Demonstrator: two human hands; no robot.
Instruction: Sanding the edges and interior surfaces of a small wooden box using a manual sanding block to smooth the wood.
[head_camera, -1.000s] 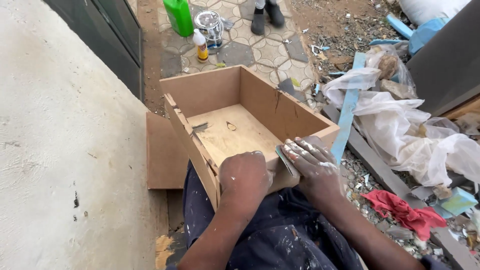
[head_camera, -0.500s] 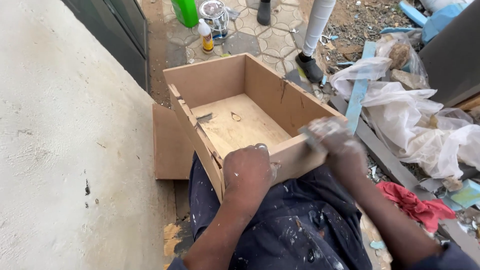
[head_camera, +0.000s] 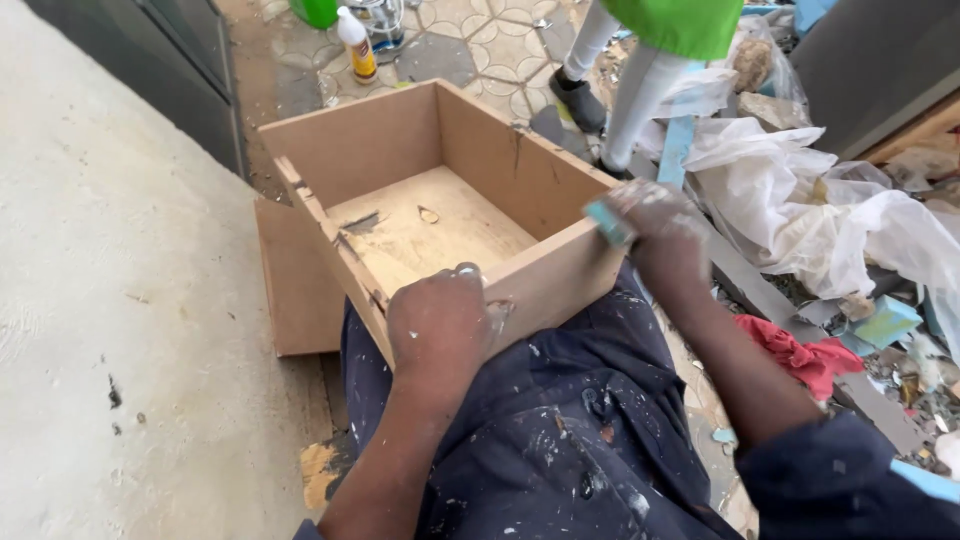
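An open-topped fibreboard box (head_camera: 440, 215) rests on the person's lap, tilted a little toward the camera, its near wall lying across dark, paint-spattered trousers (head_camera: 560, 440). The left hand (head_camera: 440, 325) closes over the top edge of that near wall, fingers curled inside the box and the thumb side on the outer face, so its grip is wrapped tight on the board. The right hand (head_camera: 662, 232), dusted white with filler, sits at the box's near right corner; its grip is pinched shut on a small, thin blue-edged pad (head_camera: 608, 222), most likely a scrap of sanding paper or a scraper, held against the corner edge, though blur hides how the fingers lie. Inside the box the bare floor panel shows a dark smear and a small chip. A flat brown board (head_camera: 295, 285) leans against the box's left side, next to a rough plastered wall (head_camera: 110, 300). Beyond the box, on patterned paving, stand a small glue bottle (head_camera: 357, 44) and a tin (head_camera: 378, 20). Another person's white-trousered legs (head_camera: 625, 90) stand near the box's far right corner. To the right lie crumpled white plastic sheeting (head_camera: 800, 200) and a red rag (head_camera: 800, 355) among rubble.
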